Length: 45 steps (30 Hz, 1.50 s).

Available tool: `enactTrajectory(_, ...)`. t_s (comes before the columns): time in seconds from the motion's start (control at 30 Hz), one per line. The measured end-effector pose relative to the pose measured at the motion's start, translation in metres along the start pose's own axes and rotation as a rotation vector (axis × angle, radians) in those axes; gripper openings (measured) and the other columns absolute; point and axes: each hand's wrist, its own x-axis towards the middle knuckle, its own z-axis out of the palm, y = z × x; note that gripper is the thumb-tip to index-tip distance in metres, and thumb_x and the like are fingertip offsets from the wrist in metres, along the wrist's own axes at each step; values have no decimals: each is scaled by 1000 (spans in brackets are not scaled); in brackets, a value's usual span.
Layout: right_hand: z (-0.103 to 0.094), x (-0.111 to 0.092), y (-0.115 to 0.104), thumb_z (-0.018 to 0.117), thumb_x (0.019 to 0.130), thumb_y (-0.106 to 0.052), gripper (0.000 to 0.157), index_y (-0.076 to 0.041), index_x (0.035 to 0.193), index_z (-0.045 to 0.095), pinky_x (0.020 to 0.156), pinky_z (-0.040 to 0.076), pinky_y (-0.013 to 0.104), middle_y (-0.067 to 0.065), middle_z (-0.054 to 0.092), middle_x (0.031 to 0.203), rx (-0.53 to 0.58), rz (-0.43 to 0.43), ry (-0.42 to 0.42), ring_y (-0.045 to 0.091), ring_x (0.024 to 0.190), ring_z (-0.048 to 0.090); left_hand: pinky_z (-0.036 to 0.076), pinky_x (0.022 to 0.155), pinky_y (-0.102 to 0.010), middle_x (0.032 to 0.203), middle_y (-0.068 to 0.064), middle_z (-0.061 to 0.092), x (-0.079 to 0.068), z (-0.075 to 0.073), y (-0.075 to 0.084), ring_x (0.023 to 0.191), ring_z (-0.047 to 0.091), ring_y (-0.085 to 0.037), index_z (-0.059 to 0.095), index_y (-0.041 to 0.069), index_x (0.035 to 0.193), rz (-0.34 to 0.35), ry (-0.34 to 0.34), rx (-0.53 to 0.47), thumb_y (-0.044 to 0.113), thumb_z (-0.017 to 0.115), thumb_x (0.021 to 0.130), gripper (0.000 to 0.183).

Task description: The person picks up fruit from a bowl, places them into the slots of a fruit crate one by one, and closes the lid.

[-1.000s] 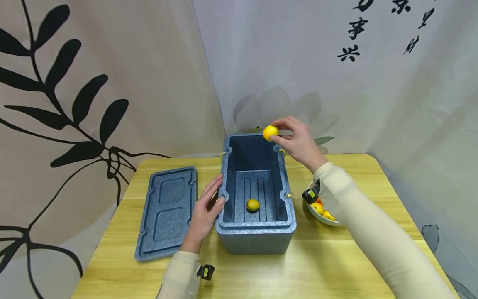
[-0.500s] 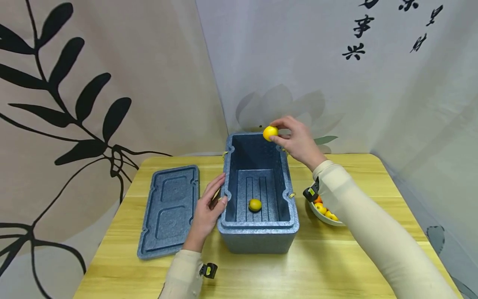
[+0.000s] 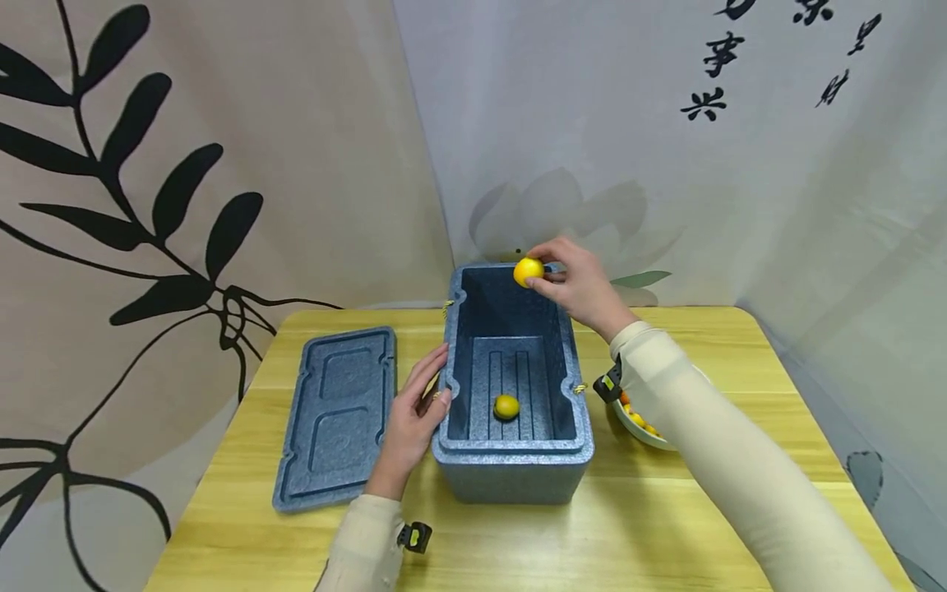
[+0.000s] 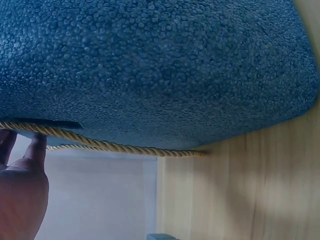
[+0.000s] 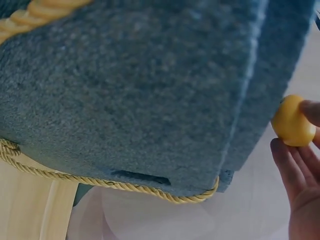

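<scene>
A blue-grey foam box stands lidless on the table, with twisted yellow rope along its sides. Over its far right corner my right hand pinches a small round yellow fruit between thumb and fingers. That fruit also shows at the right edge of the right wrist view, beside the box rim. A second yellow fruit lies on the ribbed box floor. My left hand rests against the box's left side, fingertips at the rim. In the left wrist view, its fingers touch near the rope.
Left of the box, its foam lid lies flat on the wooden table. To the right, a pale bowl with several yellow and orange fruits is partly hidden by my right sleeve. A printed cloth hangs behind the table.
My right hand has moved slightly left and down with the yellow fruit, further over the box opening. The head view has shifted a little. My left hand stays on the box.
</scene>
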Motion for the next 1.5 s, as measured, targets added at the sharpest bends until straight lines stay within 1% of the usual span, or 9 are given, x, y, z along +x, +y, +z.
enactTrajectory(0.13, 2, 1, 2, 71, 90, -9, 33, -2, 121, 62, 89, 52, 32, 9, 56, 117, -7, 17, -15, 25, 111, 56, 25, 107, -61, 153, -21, 33, -1, 0, 1, 141, 30, -33, 41, -10, 143, -7, 5, -15, -12, 49, 95, 49)
enactTrajectory(0.2, 2, 1, 3, 71, 90, -9, 33, -3, 121, 62, 89, 52, 32, 9, 56, 117, -18, 33, -17, 24, 110, 56, 25, 107, -60, 152, -23, 32, 0, 0, 0, 141, 29, -34, 40, -11, 143, -6, -1, -23, -13, 50, 94, 50)
enactTrajectory(0.43, 5, -1, 6, 70, 91, -8, 31, -2, 120, 61, 91, 50, 33, 10, 54, 118, -14, 57, -31, 25, 110, 56, 29, 109, -47, 153, -15, 35, -1, 4, -3, 141, 31, -30, 43, -4, 145, -2, -6, -25, -8, 53, 95, 50)
enactTrajectory(0.63, 6, -3, 11, 67, 93, -8, 32, -1, 124, 60, 96, 47, 39, 16, 55, 121, -72, 46, -24, 29, 112, 56, 28, 110, -47, 154, -12, 34, -1, 5, -4, 141, 31, -28, 44, -1, 146, -4, -9, -36, -3, 53, 97, 49)
enactTrajectory(0.83, -2, -9, 16, 65, 95, -11, 32, -2, 125, 60, 95, 47, 42, 13, 56, 120, -108, 60, -4, 29, 110, 57, 29, 109, -46, 154, -12, 35, 2, 4, -2, 141, 31, -28, 44, -1, 145, 6, -14, -24, -5, 52, 97, 50)
enactTrajectory(1.03, -12, -16, 20, 64, 96, -13, 33, 0, 126, 60, 97, 46, 45, 16, 56, 120, -26, 116, 48, 31, 113, 56, 30, 108, -48, 153, -13, 35, 3, 1, -1, 141, 32, -28, 44, -2, 145, 15, -15, -15, -6, 53, 96, 50)
enactTrajectory(1.2, -19, -24, 28, 65, 95, -14, 33, -2, 126, 61, 95, 47, 44, 13, 58, 119, 57, 160, 114, 28, 110, 58, 29, 107, -54, 153, -13, 35, 1, -1, -2, 140, 32, -28, 45, -2, 145, 3, -2, -25, -6, 53, 96, 50)
enactTrajectory(1.37, -30, -36, 38, 65, 96, -20, 32, -5, 124, 63, 93, 48, 40, 8, 61, 118, 54, 179, 171, 20, 109, 58, 27, 108, -54, 154, -16, 32, 2, -1, -3, 141, 30, -31, 42, -3, 146, 1, -11, -39, -7, 51, 96, 51)
enactTrajectory(1.5, -39, -44, 44, 64, 96, -27, 35, -4, 123, 63, 96, 46, 40, 8, 62, 118, 71, 214, 212, 19, 108, 57, 27, 109, -52, 154, -13, 33, 2, -2, -4, 142, 30, -28, 42, -1, 146, 0, -13, -44, -3, 52, 98, 50)
